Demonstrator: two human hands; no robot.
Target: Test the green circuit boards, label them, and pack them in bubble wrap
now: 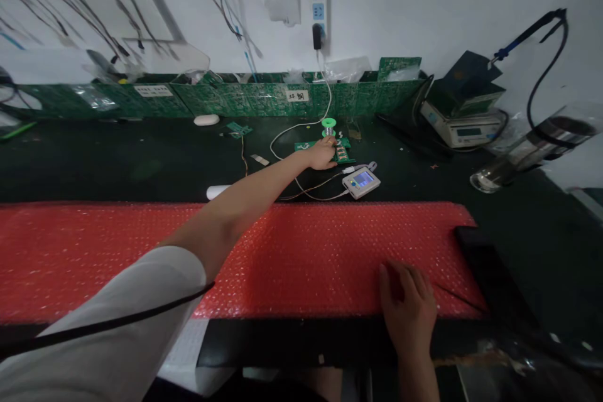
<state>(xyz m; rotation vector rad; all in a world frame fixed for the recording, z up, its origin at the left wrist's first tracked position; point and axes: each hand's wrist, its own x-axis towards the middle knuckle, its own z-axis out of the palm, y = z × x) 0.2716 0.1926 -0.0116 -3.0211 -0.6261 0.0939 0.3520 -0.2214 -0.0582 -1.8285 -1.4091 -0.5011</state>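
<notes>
My left hand (323,153) is stretched across the bench to a small group of green circuit boards (345,154). Its fingers and thumb close on a board there; the fingertips are partly hidden. Just behind it stands a green spool of solder wire (328,124). A small white device with a lit screen (361,182) lies to the right of that hand, cables attached. My right hand (411,301) rests near the front edge of the red bubble wrap sheet (301,251), fingers loosely curved, thumb apart, nothing held.
Another green board (240,130) with a wire lies further left. A white cylinder (217,191) sits under my left forearm. Green board-walled bins (235,99) line the wall. At right are a digital scale (464,129), a tilted clear tube (527,154) and a black flat object (494,276).
</notes>
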